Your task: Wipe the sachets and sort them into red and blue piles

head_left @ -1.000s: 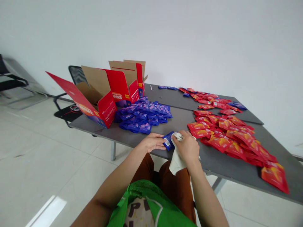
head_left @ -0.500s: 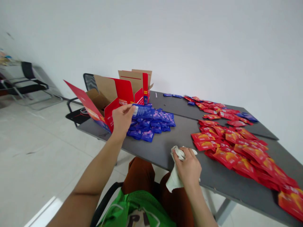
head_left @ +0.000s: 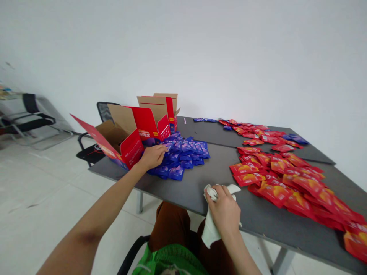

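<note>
My left hand [head_left: 155, 156] is at the left side of a pile of blue packets [head_left: 187, 149], its fingers pinched on the end of a blue packet [head_left: 169, 145] lying on top. At the table's front edge my right hand [head_left: 225, 206] is closed around a crumpled white cloth [head_left: 210, 231], which hangs down over the edge. To the right of that hand spreads a heap of red packets [head_left: 275, 191] with an orange picture on them.
Open red cardboard boxes [head_left: 132, 149] stand left of the blue pile, flaps raised. Farther back on the grey table [head_left: 212, 168] lie more red packets [head_left: 252, 133] and a few blue ones [head_left: 295, 138]. A black chair [head_left: 88, 152] is beyond the left end.
My left hand has come down with the blue packet, from holding it up above the pile to resting it on top. My right hand keeps its hold on the cloth. The view has tilted slightly.
</note>
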`<state>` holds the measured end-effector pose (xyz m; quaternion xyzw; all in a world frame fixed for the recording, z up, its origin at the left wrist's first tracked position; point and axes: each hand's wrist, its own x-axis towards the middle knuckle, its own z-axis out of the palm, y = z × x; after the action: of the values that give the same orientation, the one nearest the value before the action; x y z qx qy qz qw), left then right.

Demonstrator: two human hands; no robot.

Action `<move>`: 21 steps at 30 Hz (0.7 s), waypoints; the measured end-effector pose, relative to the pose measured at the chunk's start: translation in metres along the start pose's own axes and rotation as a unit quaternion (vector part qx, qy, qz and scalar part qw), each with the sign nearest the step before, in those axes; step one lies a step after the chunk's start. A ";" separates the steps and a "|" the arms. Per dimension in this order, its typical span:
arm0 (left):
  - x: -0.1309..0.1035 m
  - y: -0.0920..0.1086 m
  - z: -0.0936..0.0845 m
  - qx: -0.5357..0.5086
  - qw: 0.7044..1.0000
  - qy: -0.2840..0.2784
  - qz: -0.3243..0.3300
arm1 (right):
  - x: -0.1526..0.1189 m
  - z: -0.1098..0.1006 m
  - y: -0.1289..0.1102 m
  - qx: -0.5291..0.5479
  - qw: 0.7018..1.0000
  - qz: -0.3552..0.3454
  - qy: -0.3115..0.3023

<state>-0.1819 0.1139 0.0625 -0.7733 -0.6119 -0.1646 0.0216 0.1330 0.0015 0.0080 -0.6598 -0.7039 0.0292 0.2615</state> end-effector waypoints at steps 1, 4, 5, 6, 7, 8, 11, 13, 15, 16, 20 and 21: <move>0.001 -0.003 -0.003 -0.004 1.000 0.005 0.008 | 0.001 0.000 -0.001 -0.003 1.000 -0.002 -0.005; 0.006 -0.008 -0.019 -0.016 0.999 0.040 0.008 | 0.003 -0.001 -0.002 -0.008 1.000 -0.003 -0.022; 0.008 -0.008 -0.025 -0.028 0.998 0.065 0.000 | 0.004 -0.002 -0.002 -0.007 1.000 -0.001 -0.027; 0.010 -0.006 -0.031 -0.050 0.994 0.096 -0.009 | 0.004 -0.003 -0.002 -0.002 1.000 0.002 -0.030; 0.012 -0.004 -0.036 -0.085 0.987 0.132 -0.018 | 0.004 -0.003 -0.002 0.007 1.000 0.004 -0.030; 0.015 -0.001 -0.041 -0.128 0.977 0.167 -0.025 | 0.003 -0.005 -0.002 0.022 0.999 0.004 -0.028; 0.028 0.011 -0.052 -0.247 0.943 0.222 -0.029 | 0.001 -0.012 -0.002 0.117 0.993 -0.026 -0.013; 0.043 0.017 -0.053 -0.275 0.938 0.213 -0.015 | -0.002 -0.019 -0.002 0.198 0.979 -0.053 0.009; 0.063 0.022 -0.049 -0.273 0.944 0.183 0.005 | -0.005 -0.027 -0.001 0.261 0.962 -0.068 0.042; 0.075 0.024 -0.045 -0.270 0.948 0.166 0.016 | -0.006 -0.030 0.000 0.283 0.955 -0.071 0.059; 0.131 0.037 -0.020 -0.257 0.958 0.115 0.056 | -0.007 -0.040 0.008 0.337 0.932 -0.084 0.105; 0.146 0.042 -0.012 -0.246 0.961 0.109 0.060 | -0.007 -0.042 0.011 0.351 0.927 -0.084 0.107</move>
<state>-0.1156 0.2374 0.1223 -0.7675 -0.4991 -0.3916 -0.0925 0.1601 -0.0163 0.0382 -0.4638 -0.6694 0.1813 0.5513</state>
